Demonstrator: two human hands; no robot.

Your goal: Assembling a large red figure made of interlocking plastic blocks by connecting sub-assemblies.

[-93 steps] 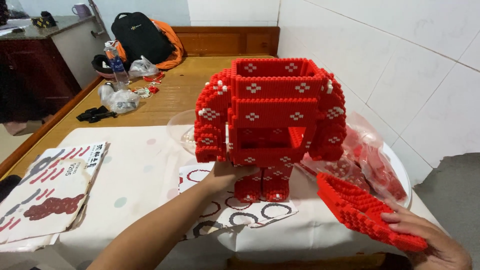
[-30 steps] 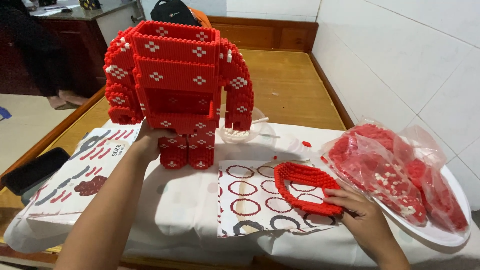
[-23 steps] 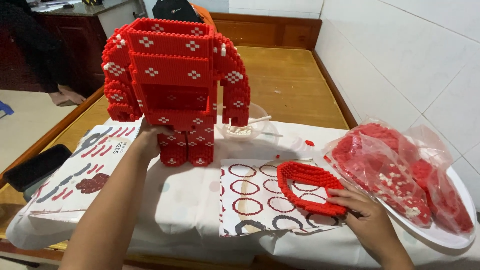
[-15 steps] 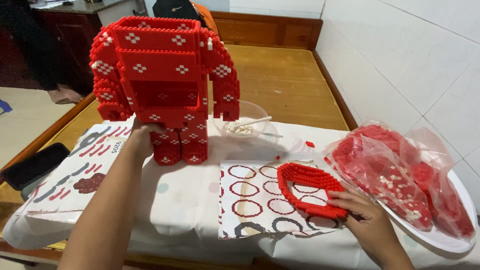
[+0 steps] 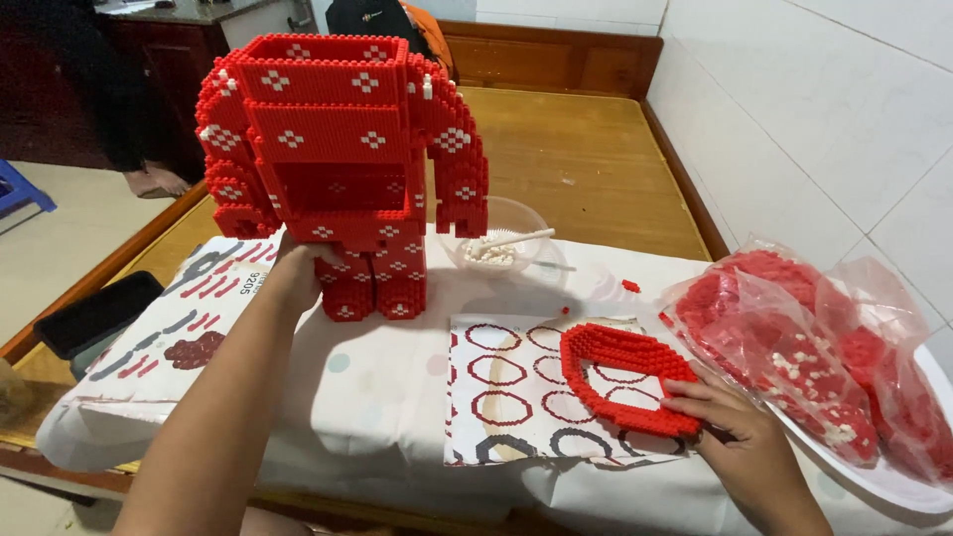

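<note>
A tall red figure built of small bricks [image 5: 342, 169], dotted with white crosses and hollow at the top, stands on the white cloth. My left hand [image 5: 303, 273] grips it at its lower left side, beside the two stubby legs. A flat red brick ring piece [image 5: 620, 377] lies on a printed sheet with dark ring patterns [image 5: 501, 392]. My right hand [image 5: 730, 437] rests on that ring piece's near right edge, fingers pressed on it.
Clear plastic bags of red bricks [image 5: 804, 347] fill a white tray [image 5: 893, 481] at the right. A clear bowl with white bits and a stick [image 5: 496, 243] sits behind the figure. A printed booklet [image 5: 174, 328] and a dark phone [image 5: 94, 313] lie left. A person stands at far left.
My left hand has shifted the red figure leftward. My right hand set the ring piece down on the printed sheet and stays on it.
</note>
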